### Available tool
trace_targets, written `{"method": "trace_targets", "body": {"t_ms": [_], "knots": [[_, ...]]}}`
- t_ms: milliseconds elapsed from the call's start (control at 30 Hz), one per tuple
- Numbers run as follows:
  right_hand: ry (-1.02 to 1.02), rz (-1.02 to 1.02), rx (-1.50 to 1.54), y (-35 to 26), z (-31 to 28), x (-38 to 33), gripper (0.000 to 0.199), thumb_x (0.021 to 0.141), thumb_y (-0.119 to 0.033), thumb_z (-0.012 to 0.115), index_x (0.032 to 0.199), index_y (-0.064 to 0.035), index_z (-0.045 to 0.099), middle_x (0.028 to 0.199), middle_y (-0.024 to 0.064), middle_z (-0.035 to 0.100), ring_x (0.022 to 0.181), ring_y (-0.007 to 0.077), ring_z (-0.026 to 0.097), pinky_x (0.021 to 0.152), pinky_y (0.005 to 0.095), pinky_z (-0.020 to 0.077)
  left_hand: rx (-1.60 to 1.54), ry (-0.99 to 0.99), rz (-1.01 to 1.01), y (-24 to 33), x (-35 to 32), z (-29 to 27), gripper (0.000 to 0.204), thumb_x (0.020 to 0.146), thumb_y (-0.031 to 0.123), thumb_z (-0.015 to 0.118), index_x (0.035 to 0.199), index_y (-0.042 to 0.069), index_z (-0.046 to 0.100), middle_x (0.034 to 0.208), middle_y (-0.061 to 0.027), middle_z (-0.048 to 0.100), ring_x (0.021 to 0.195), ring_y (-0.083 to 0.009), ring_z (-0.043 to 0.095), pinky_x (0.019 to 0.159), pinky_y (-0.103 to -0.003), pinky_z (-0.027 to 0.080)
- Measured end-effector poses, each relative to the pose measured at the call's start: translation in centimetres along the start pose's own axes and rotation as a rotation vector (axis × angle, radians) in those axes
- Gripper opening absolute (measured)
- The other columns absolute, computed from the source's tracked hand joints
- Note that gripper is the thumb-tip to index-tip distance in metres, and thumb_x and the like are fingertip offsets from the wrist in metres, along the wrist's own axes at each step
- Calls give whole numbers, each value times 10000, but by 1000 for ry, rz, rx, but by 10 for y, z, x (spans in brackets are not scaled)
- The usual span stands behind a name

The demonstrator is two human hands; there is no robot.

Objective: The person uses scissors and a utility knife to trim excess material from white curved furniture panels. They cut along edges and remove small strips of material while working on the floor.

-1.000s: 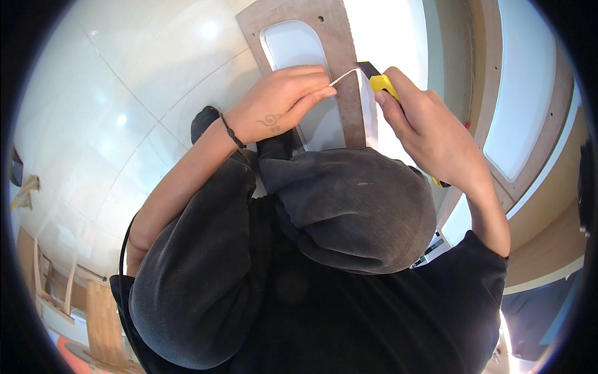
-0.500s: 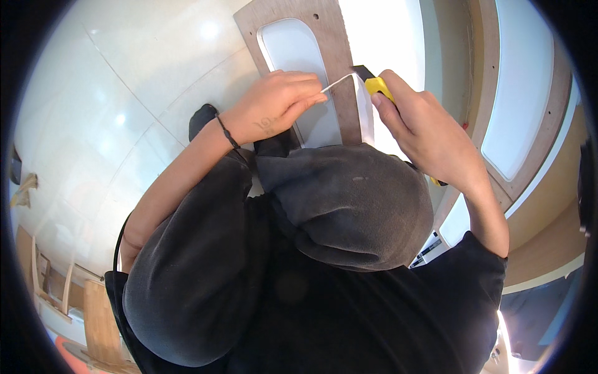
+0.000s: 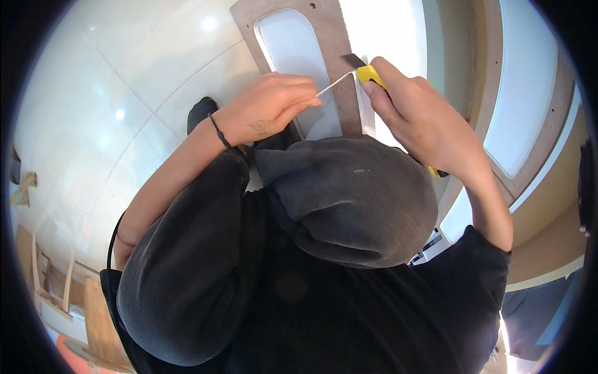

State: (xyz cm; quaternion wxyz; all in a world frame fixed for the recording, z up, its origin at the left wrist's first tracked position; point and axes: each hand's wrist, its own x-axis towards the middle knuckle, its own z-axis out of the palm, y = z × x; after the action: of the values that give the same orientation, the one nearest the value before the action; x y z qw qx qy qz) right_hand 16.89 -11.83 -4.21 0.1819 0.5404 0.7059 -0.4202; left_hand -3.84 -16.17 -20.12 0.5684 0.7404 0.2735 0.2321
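Observation:
A thin white strip [image 3: 335,84] is pinched at one end between the thumb and fingers of my left hand [image 3: 268,107]. It stretches up and right to the edge of a brown wooden panel [image 3: 342,38] with a pale rounded inset. My right hand [image 3: 430,121] is wrapped round a yellow and black utility knife [image 3: 372,76]. The knife's dark blade is out, pointing left over the panel's right edge, just above the strip's far end. The rear of the knife's handle shows below my palm.
My bent knees [image 3: 355,193] in dark trousers lie below both hands. A curved wooden piece with a pale inset [image 3: 522,87] stands at the right. Pale floor tiles [image 3: 124,75] spread on the left, with a wooden stool or board [image 3: 104,324] at lower left.
The knife and my right hand have moved slightly up and left, bringing the blade further over the panel. My left hand has shifted a little left, still pinching the strip.

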Motion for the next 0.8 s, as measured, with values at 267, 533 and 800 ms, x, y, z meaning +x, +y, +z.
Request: {"method": "trace_targets", "body": {"t_ms": [267,533,800], "knots": [[-64,89,-18,-4,-9,-10,209,1088,-224,448,1037,-26,490,607,166,496,506,277,459,536,417,366,21,17,-1,1,0,0,258,1028,201,517,880,-10,522,816,-175,484,785,-370,525,721,-451,431],[-71,-50,-120,2,-3,-5,227,1091,-225,437,1054,-15,516,635,171,544,490,276,491,513,392,382,90,-90,-13,0,-6,8,237,1012,225,536,921,14,592,899,-170,600,877,-400,591,765,-472,482],[252,155,250,7,0,-33,229,1068,-250,476,1156,-42,519,587,122,547,514,229,589,536,378,436,-56,88,-132,13,2,-3,212,995,216,600,985,5,618,989,-135,640,843,-265,643,761,-391,521]]}}
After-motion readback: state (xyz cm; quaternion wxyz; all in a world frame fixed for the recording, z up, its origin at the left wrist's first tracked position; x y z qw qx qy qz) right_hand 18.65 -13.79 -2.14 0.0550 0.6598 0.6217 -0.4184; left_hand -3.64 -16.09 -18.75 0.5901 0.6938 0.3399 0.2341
